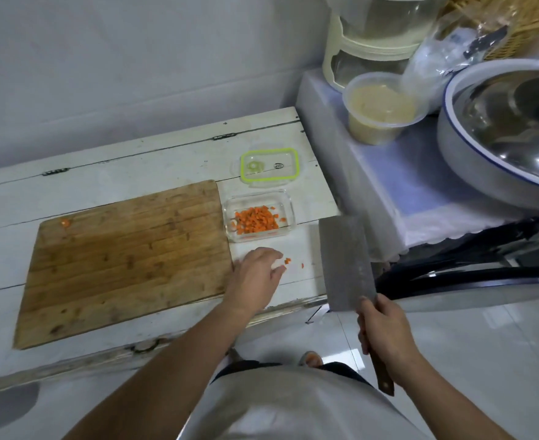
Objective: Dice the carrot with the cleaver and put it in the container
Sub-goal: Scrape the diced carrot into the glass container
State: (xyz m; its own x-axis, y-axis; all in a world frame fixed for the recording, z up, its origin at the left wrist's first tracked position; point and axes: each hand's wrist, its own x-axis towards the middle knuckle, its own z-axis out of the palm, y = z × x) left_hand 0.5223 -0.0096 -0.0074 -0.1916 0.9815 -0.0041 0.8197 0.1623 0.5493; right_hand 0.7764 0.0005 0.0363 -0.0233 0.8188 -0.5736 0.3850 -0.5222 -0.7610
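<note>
Nearly done: the diced carrot [255, 222] sits in the glass container [288, 214]. Your left hand [255, 274], fingers loose, reaches for stray bits [287, 261] on the table [103, 166]; one bit [65, 222] remains on the cutting board [128, 262]. Your right hand [385, 328] grips the cleaver [346, 265].

This is a home kitchen, plain and well used. A worn white-painted wooden table [109, 166] stands against a bare pale wall and carries a scarred rectangular wooden cutting board [128, 262]. At its far right sit a clear glass container of diced orange carrot [257, 219] and a clear lid with a lime-green seal [269, 165]. On the right, a lower stand under a white cloth [388, 192] bears a round plastic tub of beige paste [384, 114], a white enamel basin with a blue rim [471, 173] covered by a steel lid, and a cream stacked steamer [369, 42]. The near floor is glossy white tile [484, 338].
</note>
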